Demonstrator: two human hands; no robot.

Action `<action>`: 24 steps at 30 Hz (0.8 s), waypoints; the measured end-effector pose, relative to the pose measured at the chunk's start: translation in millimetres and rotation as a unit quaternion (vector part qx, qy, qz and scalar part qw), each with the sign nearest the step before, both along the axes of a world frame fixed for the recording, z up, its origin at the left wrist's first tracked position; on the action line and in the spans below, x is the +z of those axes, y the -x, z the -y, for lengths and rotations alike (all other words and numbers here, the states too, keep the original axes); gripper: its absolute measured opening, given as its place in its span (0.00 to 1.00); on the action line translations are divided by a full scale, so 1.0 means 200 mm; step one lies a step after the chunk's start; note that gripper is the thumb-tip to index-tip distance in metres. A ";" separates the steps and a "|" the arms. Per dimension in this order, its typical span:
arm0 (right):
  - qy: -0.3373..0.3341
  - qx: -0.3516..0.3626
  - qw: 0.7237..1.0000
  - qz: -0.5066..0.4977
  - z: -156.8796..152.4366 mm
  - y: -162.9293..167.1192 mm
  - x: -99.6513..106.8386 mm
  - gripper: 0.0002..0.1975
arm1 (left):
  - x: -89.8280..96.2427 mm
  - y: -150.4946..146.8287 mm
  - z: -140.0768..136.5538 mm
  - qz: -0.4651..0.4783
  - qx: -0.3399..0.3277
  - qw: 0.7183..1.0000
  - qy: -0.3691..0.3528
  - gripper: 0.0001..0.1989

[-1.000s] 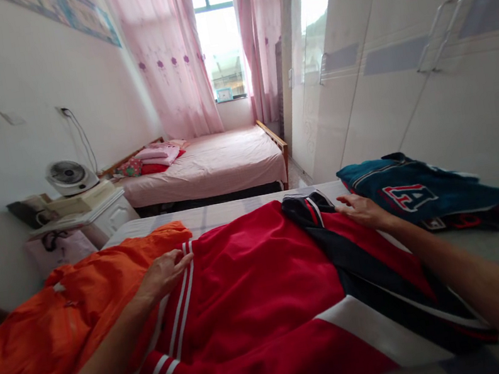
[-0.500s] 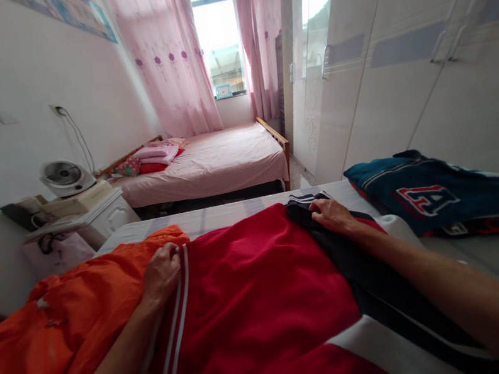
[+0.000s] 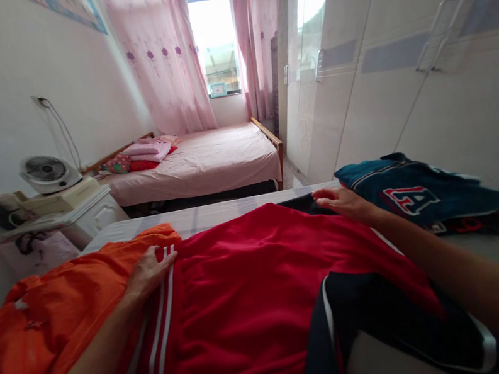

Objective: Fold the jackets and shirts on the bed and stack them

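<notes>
A red jacket with a black sleeve lies spread out in front of me. Two white stripes run along its left hem. My left hand rests on that striped hem, fingers loosely extended and slightly apart. At the jacket's far right edge is my right hand, its fingers stretched out beside a dark strip of cloth. The black sleeve is folded back over the lower right of the red cloth, with its end toward me. An orange garment lies just left of my left hand.
To the right lies a stack of folded clothes, topped by a teal garment with a letter A. The clothes lie on a pale checked bed surface. Beyond stand a pink-sheeted bed, a fan on a cabinet, and white wardrobes.
The black sleeve that my right hand held at the far edge now lies folded toward me over the red cloth. My left hand's fingers have loosened, and the view has turned slightly right.
</notes>
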State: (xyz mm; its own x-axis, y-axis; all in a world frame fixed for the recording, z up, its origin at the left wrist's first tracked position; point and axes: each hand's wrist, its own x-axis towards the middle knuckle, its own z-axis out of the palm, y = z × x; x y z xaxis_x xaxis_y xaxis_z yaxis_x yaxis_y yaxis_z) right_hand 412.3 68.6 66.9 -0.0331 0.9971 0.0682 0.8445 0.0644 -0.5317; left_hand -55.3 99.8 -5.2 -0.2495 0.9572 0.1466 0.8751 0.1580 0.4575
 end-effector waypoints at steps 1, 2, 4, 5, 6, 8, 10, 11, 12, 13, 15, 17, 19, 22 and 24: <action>-0.007 -0.043 0.999 0.025 -0.09 -0.03 -0.06 0.19 | 0.01 -0.01 0.00 -0.004 -0.011 1.000 0.002 0.23; -0.013 -0.077 0.996 0.050 -0.16 -0.05 -0.12 0.21 | 0.02 -0.01 0.01 -0.006 -0.022 1.000 0.000 0.21; -0.010 -0.111 0.991 0.072 -0.27 -0.06 -0.21 0.24 | 0.04 -0.03 0.03 -0.008 -0.038 0.999 -0.018 0.19; -0.006 -0.120 0.989 0.081 -0.30 -0.06 -0.24 0.23 | 0.06 -0.04 0.04 -0.009 -0.044 0.999 -0.031 0.18; -0.003 -0.126 0.988 0.089 -0.31 -0.07 -0.25 0.22 | 0.08 -0.04 0.06 -0.010 -0.048 0.998 -0.046 0.19; -0.007 -0.126 0.987 0.103 -0.32 -0.08 -0.24 0.17 | 0.13 -0.04 0.09 -0.018 -0.044 0.995 -0.083 0.19; -0.038 -0.136 0.983 0.114 -0.32 -0.12 -0.18 0.18 | 0.18 -0.03 0.12 -0.034 -0.025 0.992 -0.122 0.21; -0.060 -0.149 0.980 0.120 -0.33 -0.14 -0.15 0.20 | 0.21 -0.02 0.12 -0.043 -0.014 0.989 -0.138 0.22; -0.081 -0.166 0.975 0.126 -0.34 -0.16 -0.11 0.24 | 0.22 -0.02 0.11 -0.051 -0.004 0.987 -0.151 0.23; -0.098 -0.182 0.969 0.132 -0.35 -0.18 -0.09 0.27 | 0.23 -0.01 0.10 -0.058 0.006 0.986 -0.157 0.24; -0.106 -0.202 0.963 0.142 -0.38 -0.21 -0.07 0.29 | 0.22 -0.02 0.05 -0.069 0.020 0.985 -0.158 0.25; -0.084 -0.201 0.964 0.149 -0.41 -0.21 -0.09 0.27 | 0.17 -0.04 -0.01 -0.078 0.023 0.987 -0.136 0.25; -0.041 -0.186 0.969 0.155 -0.43 -0.20 -0.16 0.24 | 0.10 -0.06 -0.04 -0.083 0.016 0.992 -0.091 0.25; 0.027 -0.158 0.972 0.172 -0.41 -0.23 -0.25 0.25 | 0.02 -0.07 -0.02 -0.081 0.002 0.996 -0.024 0.30; 0.059 -0.146 0.969 0.188 -0.39 -0.27 -0.28 0.25 | -0.01 -0.04 0.04 -0.076 -0.007 0.997 0.010 0.37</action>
State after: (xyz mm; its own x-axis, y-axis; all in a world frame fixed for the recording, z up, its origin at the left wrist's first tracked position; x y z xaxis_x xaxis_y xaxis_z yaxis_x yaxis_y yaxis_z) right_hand 466.7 145.9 11.5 0.2519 0.9677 -0.0094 0.9529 -0.2497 -0.1719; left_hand -47.1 91.3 -8.2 -0.2130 0.9633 0.1633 0.9360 0.1532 0.3169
